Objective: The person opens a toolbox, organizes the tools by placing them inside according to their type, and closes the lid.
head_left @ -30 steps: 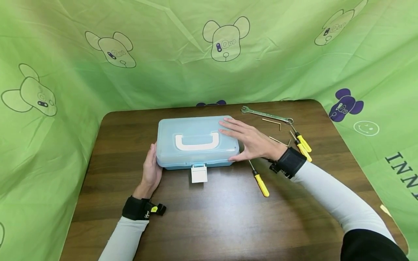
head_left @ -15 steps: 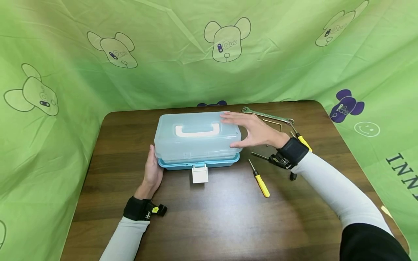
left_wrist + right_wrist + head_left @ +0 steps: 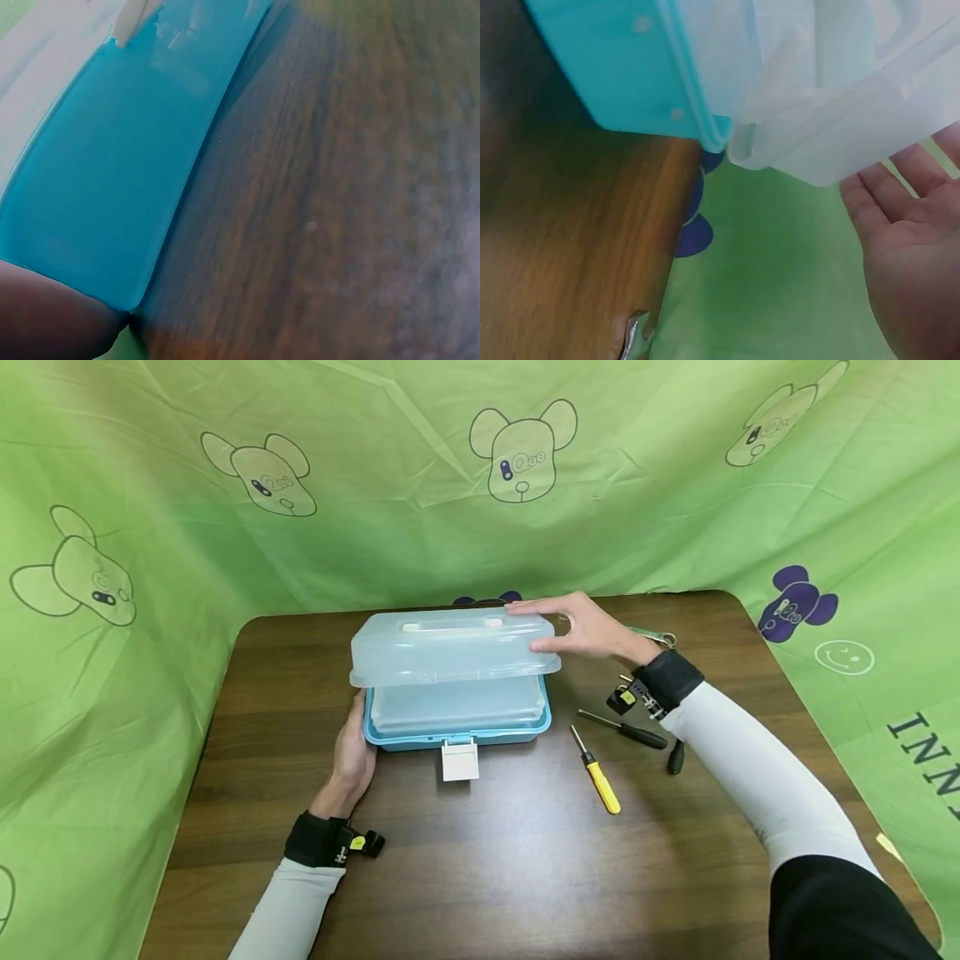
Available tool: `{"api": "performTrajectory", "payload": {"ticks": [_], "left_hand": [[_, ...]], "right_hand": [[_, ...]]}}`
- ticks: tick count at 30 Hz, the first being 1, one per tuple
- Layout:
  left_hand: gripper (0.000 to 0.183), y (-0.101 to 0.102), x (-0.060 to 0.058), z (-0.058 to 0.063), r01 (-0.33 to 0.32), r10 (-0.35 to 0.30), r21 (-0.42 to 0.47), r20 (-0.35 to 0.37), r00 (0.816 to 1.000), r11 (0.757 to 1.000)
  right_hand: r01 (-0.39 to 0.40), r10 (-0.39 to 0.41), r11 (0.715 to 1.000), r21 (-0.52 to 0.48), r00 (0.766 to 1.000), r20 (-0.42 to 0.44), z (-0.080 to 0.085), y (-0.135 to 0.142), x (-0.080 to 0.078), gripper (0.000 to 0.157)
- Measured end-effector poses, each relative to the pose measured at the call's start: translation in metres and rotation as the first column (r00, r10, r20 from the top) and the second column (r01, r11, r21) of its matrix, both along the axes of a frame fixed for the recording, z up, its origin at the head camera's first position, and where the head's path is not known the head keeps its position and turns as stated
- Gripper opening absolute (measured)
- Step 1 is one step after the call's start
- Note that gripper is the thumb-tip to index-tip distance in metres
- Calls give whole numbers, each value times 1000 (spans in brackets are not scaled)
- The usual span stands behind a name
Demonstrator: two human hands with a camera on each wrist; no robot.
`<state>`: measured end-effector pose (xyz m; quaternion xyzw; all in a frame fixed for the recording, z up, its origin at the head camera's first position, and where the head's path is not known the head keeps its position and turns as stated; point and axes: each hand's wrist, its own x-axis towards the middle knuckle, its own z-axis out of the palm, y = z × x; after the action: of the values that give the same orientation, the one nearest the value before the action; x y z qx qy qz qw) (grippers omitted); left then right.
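Note:
A blue plastic toolbox (image 3: 457, 741) stands on the table with its translucent lid (image 3: 450, 656) raised and tilted back. My right hand (image 3: 588, 628) holds the lid at its right end, thumb at the front edge and fingers over the top. In the right wrist view the fingers of that hand (image 3: 911, 225) reach behind the lid. My left hand (image 3: 352, 756) rests against the toolbox's left side, its fingers mostly hidden by the box. A white latch (image 3: 460, 761) hangs down at the front. Under the lid shows a translucent inner tray (image 3: 457, 706).
Right of the toolbox lie a yellow-handled screwdriver (image 3: 600, 783), a black-handled screwdriver (image 3: 637, 734) and another black handle (image 3: 676, 757). A wrench (image 3: 660, 637) shows partly behind my right hand. A green printed cloth (image 3: 375, 543) hangs behind the table (image 3: 480, 877).
My right hand has lifted the lid up and back from closed, uncovering the inner tray. My left hand has stayed at the toolbox's left side.

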<state>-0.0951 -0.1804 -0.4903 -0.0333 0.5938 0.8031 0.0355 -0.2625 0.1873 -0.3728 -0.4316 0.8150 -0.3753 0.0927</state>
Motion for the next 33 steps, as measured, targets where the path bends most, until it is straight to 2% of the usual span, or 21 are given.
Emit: {"api": "performTrajectory", "payload": {"ticks": [6, 10, 12, 17, 19, 22, 25, 28, 33], "left_hand": [[60, -1, 0, 0, 1, -1, -1, -6, 1000, 1000], [60, 0, 1, 1, -1, 1, 2, -18, 1000, 1000], [61, 0, 1, 1, 1, -1, -3, -21, 1000, 1000], [64, 0, 3, 0, 5, -5, -12, -13, 1000, 1000], [64, -1, 3, -1, 5, -5, -13, -8, 1000, 1000], [65, -1, 3, -1, 6, -6, -19, -4, 1000, 1000], [64, -2, 3, 0, 3, -3, -19, -10, 1000, 1000], [65, -2, 2, 0, 3, -3, -16, -19, 1000, 1000], [65, -2, 1, 0, 1, -2, -18, -25, 1000, 1000]], "right_hand": [[76, -62, 994, -78, 984, 165, 4, -6, -18, 41], [165, -128, 980, -111, 951, 281, 5, -8, -29, 39], [226, -173, 968, -109, 916, 363, 6, -9, -34, 41], [330, -227, 940, -86, 794, 564, 8, -15, -47, 59], [322, -202, 942, -90, 763, 614, 8, -17, -52, 67], [288, -132, 949, -128, 732, 669, 6, -20, -60, 72], [286, -65, 940, -184, 682, 728, 2, -22, -67, 74], [329, -21, 914, -238, 623, 782, -6, -23, -71, 72], [436, -2, 856, -277, 539, 843, -23, -23, -75, 71]]}}
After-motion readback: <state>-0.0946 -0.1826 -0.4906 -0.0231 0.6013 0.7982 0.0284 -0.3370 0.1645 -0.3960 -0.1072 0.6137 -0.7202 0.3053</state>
